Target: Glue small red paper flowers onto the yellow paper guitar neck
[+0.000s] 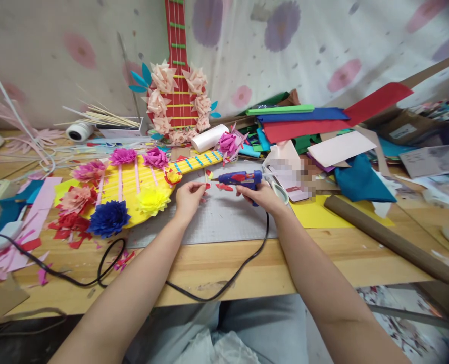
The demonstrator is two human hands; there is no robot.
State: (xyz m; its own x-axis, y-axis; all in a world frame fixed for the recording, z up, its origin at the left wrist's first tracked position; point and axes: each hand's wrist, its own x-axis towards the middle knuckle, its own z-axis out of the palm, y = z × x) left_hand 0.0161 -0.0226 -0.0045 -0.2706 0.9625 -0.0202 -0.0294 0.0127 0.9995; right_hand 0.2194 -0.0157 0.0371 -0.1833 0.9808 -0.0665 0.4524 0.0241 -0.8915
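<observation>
My right hand (264, 194) is wrapped round the grip of a blue hot glue gun (239, 178), whose nozzle points left. My left hand (189, 196) pinches a small red paper piece (206, 186) just in front of the nozzle. Both hands rest over a grey cutting mat (224, 217). More red scraps (224, 187) lie under the gun. Left of my hands lies a yellow paper guitar (148, 179) decked with paper flowers, among them a blue one (109, 218) and a yellow one (153, 200).
A red paper guitar (179, 96) with pink flowers leans on the wall. Coloured paper sheets (307, 124) pile at the right, beside scissors (279, 189) and a brown cardboard tube (389, 237). The gun's black cord (224, 283) loops over the table's front edge. Pink scraps (15, 242) lie left.
</observation>
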